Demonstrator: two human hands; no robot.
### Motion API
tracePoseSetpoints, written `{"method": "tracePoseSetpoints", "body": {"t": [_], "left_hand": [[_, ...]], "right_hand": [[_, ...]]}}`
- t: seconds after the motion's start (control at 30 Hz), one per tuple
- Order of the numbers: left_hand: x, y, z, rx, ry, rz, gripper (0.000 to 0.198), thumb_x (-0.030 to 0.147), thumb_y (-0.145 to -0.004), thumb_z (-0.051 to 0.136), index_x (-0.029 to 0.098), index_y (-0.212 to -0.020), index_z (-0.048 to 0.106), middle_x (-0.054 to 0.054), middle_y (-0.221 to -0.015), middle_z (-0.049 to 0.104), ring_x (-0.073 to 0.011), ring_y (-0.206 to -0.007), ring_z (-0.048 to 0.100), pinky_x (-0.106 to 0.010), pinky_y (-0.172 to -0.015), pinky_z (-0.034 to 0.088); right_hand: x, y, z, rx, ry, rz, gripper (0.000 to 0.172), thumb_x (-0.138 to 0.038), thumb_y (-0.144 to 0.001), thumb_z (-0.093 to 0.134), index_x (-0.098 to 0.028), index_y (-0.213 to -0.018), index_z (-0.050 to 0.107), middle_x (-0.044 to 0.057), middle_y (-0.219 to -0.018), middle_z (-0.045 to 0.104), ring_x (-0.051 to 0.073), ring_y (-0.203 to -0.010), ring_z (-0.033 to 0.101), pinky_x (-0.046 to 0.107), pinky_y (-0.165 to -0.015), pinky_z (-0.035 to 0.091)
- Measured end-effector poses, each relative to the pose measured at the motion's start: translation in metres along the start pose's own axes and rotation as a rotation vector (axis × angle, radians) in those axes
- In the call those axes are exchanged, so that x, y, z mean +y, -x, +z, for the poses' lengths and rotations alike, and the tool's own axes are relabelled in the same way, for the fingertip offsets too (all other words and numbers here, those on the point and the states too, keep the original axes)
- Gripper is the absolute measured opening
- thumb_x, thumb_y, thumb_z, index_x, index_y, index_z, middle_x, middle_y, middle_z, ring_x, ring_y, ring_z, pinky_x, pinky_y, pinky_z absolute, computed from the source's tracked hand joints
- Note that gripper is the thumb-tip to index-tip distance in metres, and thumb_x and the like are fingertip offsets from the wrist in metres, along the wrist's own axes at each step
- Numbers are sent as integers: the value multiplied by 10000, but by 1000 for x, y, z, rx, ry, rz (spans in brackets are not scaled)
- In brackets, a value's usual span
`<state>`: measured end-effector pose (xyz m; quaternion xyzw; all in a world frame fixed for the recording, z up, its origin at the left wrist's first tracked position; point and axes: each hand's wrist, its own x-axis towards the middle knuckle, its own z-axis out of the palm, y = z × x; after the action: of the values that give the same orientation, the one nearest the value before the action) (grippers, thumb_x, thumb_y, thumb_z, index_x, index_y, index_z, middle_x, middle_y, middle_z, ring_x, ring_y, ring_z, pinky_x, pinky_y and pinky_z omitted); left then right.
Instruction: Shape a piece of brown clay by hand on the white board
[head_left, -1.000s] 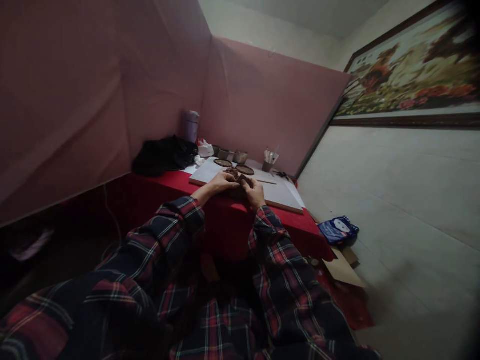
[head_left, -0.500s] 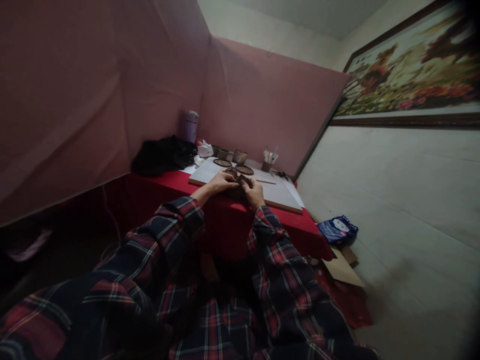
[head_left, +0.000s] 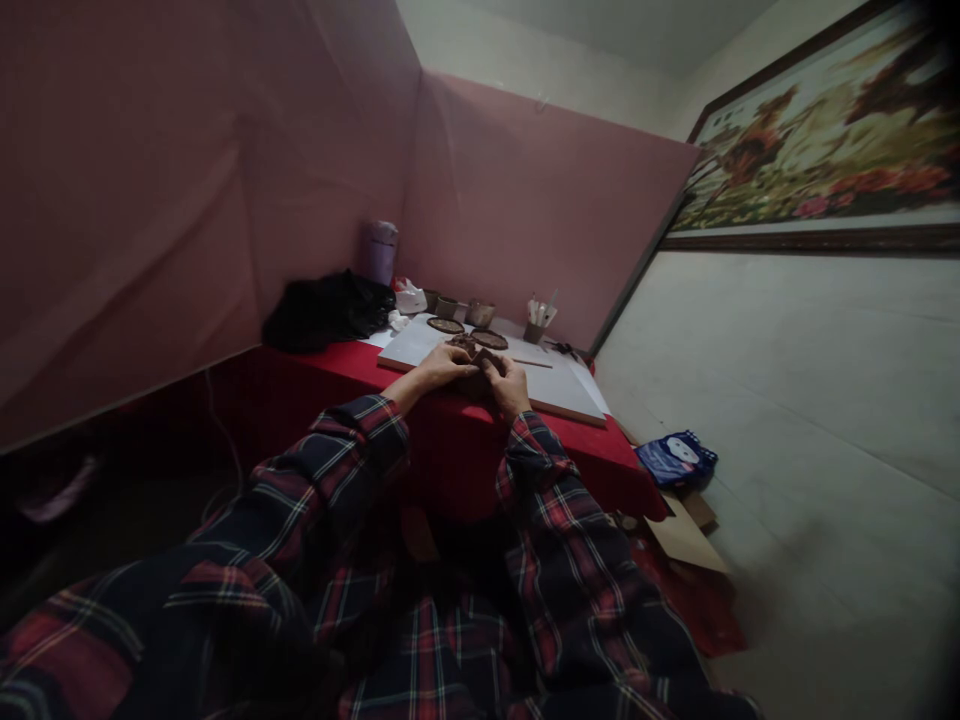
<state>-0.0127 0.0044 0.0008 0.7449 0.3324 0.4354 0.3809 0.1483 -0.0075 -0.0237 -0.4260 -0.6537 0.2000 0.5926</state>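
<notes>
Between my hands, at the front edge of the white board, is a dark brown piece of what looks like clay. My left hand has its fingers closed on the left side of it. From the right, my right hand pinches its upper edge between thumb and fingers. Just beyond lies a crumbly brown lump. Two flat round brown discs with raised rims, a left one and a right one, rest on the board behind. A thin brown stick lies to the right.
Small dark cups, a wider pot and a holder of white-handled tools stand at the back. A black bag and purple thermos are on the left. Red cloth covers the table; cardboard lies at lower right.
Both hands stay almost in place on the brown piece. My right fingers have shifted very slightly along its upper edge.
</notes>
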Motion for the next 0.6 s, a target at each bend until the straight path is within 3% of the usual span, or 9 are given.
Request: {"method": "tracePoseSetpoints", "body": {"t": [0.43,0.6], "left_hand": [[-2,0,2,41,-151,73,216,305,-662,625,119,-763,669,-26,-732,646,-140,-675,552,-263,-662,444],[-2,0,2,34,-170,69,237,333,-681,613,111,-744,666,-15,-676,619,-126,-613,516,-249,-589,414]], "right_hand": [[0,1,0,7,6,-4,318,-437,-777,604,-165,-932,662,80,-959,720,229,-899,651,379,-850,511],[-1,1,-1,8,27,-4,319,-433,-775,608,-166,-941,665,71,-966,721,224,-918,649,371,-866,505]]}}
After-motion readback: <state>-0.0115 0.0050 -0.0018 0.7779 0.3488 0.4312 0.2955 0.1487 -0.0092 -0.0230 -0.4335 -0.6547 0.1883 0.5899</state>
